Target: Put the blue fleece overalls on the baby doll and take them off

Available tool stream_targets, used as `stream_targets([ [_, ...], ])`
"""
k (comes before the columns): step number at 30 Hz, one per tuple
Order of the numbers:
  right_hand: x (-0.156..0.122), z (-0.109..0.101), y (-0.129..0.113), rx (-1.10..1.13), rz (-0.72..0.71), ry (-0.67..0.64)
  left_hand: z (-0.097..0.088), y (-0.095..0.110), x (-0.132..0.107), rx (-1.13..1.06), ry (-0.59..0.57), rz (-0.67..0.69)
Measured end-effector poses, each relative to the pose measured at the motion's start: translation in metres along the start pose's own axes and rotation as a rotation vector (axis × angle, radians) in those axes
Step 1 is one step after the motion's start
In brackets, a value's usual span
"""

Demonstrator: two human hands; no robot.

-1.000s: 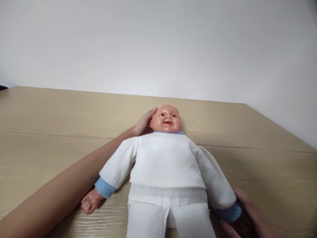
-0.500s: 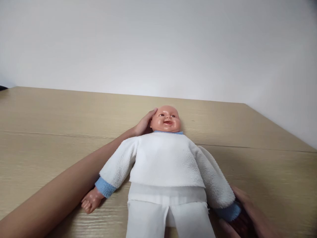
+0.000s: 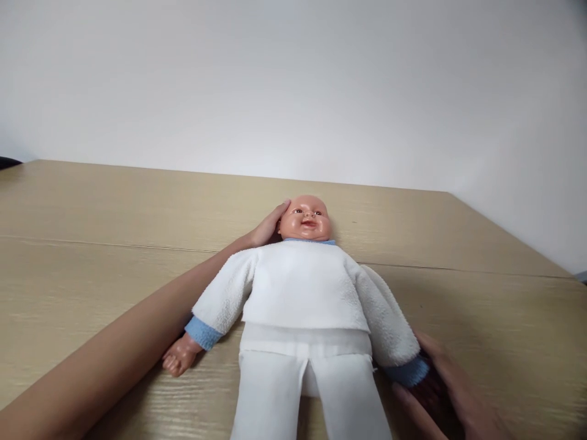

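A baby doll [image 3: 302, 287] in a white fleece top with blue cuffs and white trousers lies on its back on a light wooden table [image 3: 92, 208]. My left hand [image 3: 267, 230] cups the side of the doll's head [image 3: 306, 218], fingers curved against it. At the lower right my right hand [image 3: 443, 397] wraps round the doll's left hand, just beyond the blue cuff [image 3: 408, 373]; that doll hand is hidden. The doll's other hand [image 3: 180, 357] rests bare on the table beside my left forearm.
A plain white wall [image 3: 293, 79] rises behind the table. The table's right edge runs diagonally at the far right. A dark object [image 3: 7, 162] peeks in at the left edge.
The doll appears slightly further up and smaller in view, with more of its trousers showing. Both hands keep their hold.
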State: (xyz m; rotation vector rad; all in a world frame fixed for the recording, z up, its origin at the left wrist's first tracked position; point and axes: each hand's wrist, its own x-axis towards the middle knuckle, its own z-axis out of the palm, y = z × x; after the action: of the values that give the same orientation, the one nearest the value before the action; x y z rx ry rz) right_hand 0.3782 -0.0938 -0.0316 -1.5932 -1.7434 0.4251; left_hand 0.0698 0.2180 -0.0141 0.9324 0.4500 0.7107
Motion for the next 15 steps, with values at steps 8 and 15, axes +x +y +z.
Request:
stream_targets([
  [8, 0.006, 0.002, -0.019, 0.077, -0.010, -0.024, -0.016, -0.002, -0.013, 0.192, 0.149, 0.190],
  [15, 0.005, 0.006, -0.028, 0.073, 0.028, -0.009, -0.008, 0.001, -0.074, 0.541, 0.451, 0.352],
])
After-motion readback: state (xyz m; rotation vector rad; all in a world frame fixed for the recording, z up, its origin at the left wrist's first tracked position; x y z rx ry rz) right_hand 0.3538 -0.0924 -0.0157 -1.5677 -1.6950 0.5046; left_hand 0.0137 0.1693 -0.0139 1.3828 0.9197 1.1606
